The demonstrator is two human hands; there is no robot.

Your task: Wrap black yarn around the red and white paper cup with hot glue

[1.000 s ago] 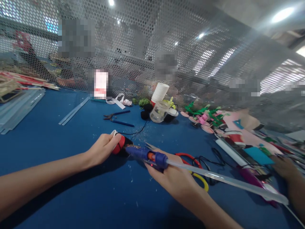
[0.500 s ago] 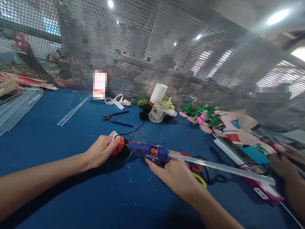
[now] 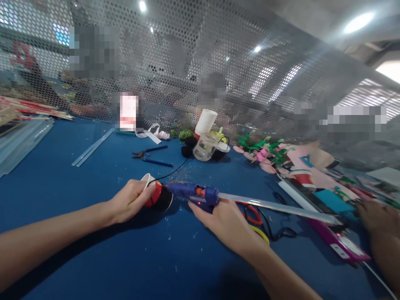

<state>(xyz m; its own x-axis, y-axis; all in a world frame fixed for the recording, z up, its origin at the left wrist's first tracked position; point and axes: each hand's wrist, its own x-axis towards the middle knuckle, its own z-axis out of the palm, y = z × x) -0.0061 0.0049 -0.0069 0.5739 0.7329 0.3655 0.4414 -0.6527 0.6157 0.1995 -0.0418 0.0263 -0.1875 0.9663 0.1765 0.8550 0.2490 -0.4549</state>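
Head view: the left hand (image 3: 129, 203) is closed around a small red, white and black cup-shaped piece (image 3: 157, 196) lying on its side on the blue table (image 3: 93, 250), fingers wrapped over its white rim. The right hand (image 3: 226, 223) is clamped on a blue glue gun (image 3: 193, 193), whose nozzle touches the black end of the piece. A long clear glue stick (image 3: 275, 207) juts from the rear of the gun toward the right, passing over red-handled scissors (image 3: 251, 212) and a yellow loop just beside the wrist.

Open blue surface lies to the left of and in front of both forearms, with only small white scraps scattered on it. Behind the piece, blue-handled pliers (image 3: 150, 156) lie well apart, and further back stand a clear jar (image 3: 204, 146) and a white paper cup (image 3: 206, 121) near the perforated metal screen (image 3: 200, 62) that bounds the far edge. The right side is crowded: felt pieces in pink and green (image 3: 271, 154), a white tube, a purple tool (image 3: 337, 246). Another person's hand (image 3: 376, 218) rests at the right edge, near the tip of the glue stick.
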